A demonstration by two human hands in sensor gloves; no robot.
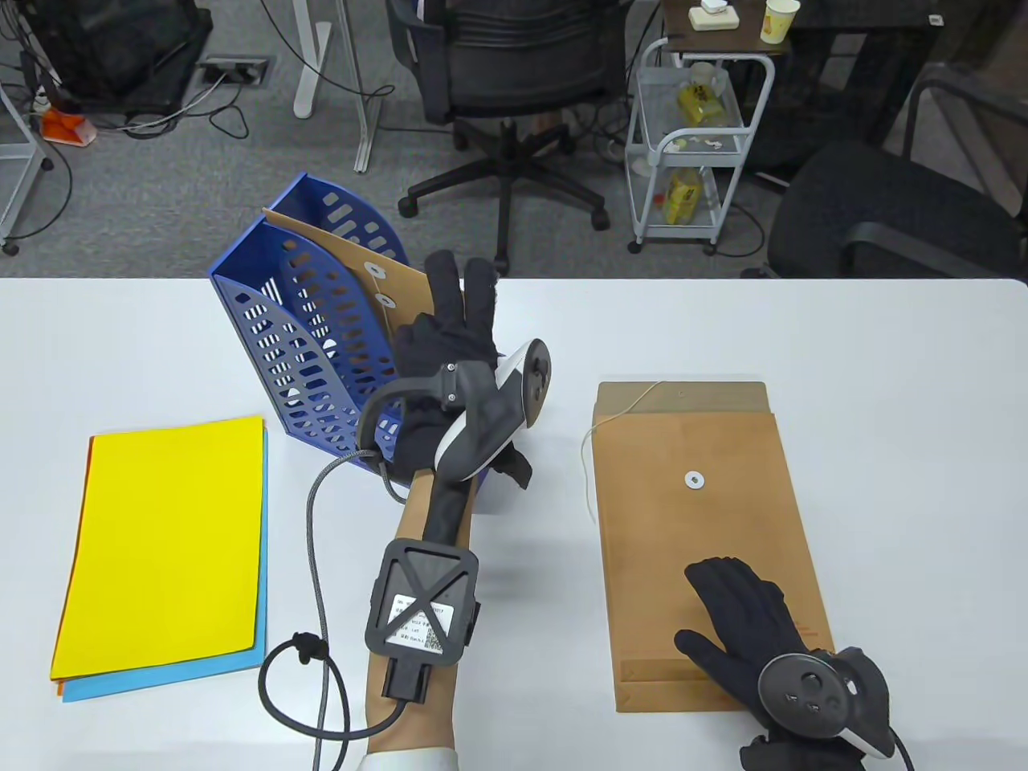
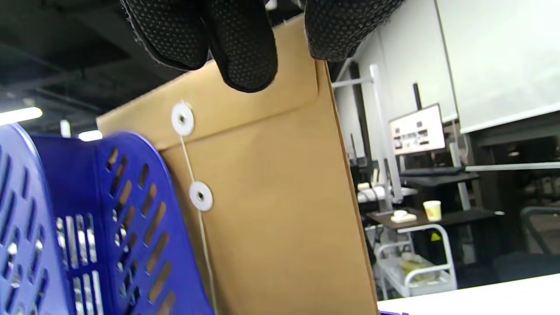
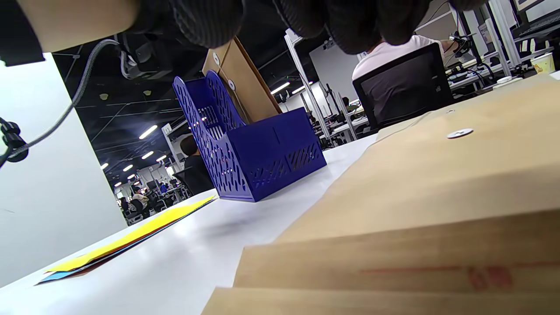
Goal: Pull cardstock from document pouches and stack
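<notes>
Between the left hand's (image 1: 450, 353) pinching fingertips (image 2: 245, 65), the kraft pouch (image 2: 271, 197) stands in the blue file rack (image 1: 313, 337), which might tip if it snags, while the right hand (image 1: 747, 626) presses flat on emptied pouches (image 1: 699, 522)

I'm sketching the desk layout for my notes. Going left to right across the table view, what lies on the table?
cardstock stack → blue file rack holding a pouch gripped by the left hand → flat pouches with the right hand resting on them.
</notes>
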